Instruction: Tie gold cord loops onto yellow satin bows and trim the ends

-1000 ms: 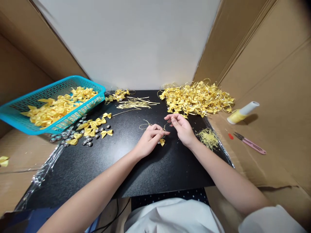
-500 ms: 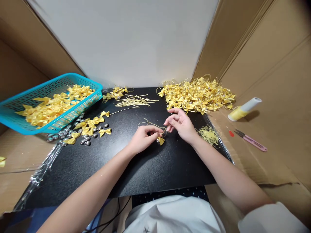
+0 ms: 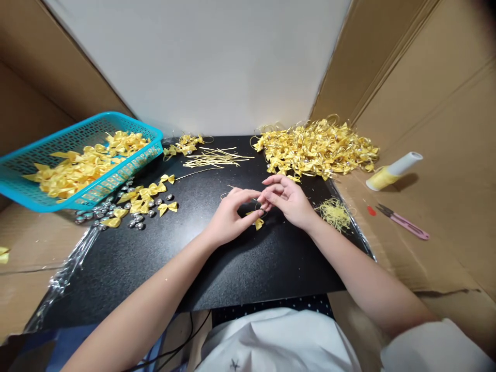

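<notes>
Both my hands meet fingertip to fingertip over the middle of the black tabletop (image 3: 232, 274), working a thin gold cord (image 3: 228, 195). The cord belongs to a small yellow ribbon bow (image 3: 259, 223) that lies just below the fingertips, partly covered. My left hand (image 3: 234, 214) curls round the cord, its thumb and forefinger arched with a gap between them. With thumb and fingers together, my right hand (image 3: 289, 201) pinches the cord from the other side. The exact grip points and the silver bell by the bow are hidden behind the fingers.
A turquoise basket (image 3: 39, 204) of yellow bows stands left, with loose bows (image 3: 147, 192) and silver bells (image 3: 99, 211) beside it. Cut gold cords (image 3: 217, 157) lie behind. At right are finished bows (image 3: 325, 147), thread scraps (image 3: 335, 214), pink snips (image 3: 406, 225) and a tube (image 3: 395, 170).
My left thumb and forefinger have spread from their pinch, and my left fingertips have come right to meet those of my right hand. The bell beside the bow is now covered.
</notes>
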Action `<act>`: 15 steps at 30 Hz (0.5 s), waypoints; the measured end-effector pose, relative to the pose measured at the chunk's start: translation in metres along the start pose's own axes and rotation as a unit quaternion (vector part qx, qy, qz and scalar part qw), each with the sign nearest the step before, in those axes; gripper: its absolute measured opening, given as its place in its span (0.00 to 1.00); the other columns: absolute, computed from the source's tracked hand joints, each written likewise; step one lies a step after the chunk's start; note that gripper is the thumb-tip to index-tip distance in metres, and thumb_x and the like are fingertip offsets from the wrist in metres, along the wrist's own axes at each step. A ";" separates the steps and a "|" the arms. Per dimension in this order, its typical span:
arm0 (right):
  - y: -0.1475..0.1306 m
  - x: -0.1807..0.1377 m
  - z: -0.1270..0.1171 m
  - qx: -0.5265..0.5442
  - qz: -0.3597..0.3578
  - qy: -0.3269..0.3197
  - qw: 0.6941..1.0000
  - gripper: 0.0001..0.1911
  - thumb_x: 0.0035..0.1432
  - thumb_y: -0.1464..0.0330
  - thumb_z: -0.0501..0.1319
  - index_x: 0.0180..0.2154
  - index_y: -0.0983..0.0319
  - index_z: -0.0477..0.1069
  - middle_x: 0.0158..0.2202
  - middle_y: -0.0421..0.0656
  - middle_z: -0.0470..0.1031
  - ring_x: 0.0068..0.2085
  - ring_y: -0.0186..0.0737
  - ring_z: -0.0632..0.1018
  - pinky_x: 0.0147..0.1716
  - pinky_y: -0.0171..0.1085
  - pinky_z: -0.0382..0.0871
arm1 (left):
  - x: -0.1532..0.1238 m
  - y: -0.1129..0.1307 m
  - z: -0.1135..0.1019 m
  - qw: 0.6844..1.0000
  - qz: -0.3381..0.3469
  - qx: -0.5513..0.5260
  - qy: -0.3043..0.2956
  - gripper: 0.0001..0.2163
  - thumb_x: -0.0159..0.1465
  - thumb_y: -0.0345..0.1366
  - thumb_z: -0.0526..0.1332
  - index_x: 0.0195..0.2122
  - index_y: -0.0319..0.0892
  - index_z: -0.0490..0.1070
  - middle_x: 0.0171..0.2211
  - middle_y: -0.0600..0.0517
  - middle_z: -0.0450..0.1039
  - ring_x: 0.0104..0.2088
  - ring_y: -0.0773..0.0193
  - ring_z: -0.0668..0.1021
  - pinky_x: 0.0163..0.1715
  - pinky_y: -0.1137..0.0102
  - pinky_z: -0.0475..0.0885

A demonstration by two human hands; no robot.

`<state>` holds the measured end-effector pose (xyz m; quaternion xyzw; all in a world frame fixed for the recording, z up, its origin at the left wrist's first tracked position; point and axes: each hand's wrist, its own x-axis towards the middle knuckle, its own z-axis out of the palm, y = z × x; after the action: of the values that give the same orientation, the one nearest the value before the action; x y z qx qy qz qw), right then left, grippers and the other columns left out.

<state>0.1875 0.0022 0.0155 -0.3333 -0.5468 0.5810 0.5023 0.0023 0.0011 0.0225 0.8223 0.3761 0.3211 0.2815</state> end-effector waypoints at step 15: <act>-0.002 0.005 -0.009 -0.042 -0.017 0.059 0.997 0.19 0.51 0.55 0.67 0.38 0.58 0.65 0.28 0.36 0.77 0.26 0.32 0.77 0.29 0.36 0.76 | 0.006 -0.010 -0.007 0.987 0.048 0.083 -0.127 0.06 0.61 0.36 0.59 0.33 0.44 0.76 0.36 0.52 0.81 0.34 0.61 0.74 0.42 0.63 0.64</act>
<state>0.1953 0.0092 0.0164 -0.3784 -0.5459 0.5280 0.5292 -0.0039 0.0125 0.0219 0.8939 0.3232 0.1951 0.2417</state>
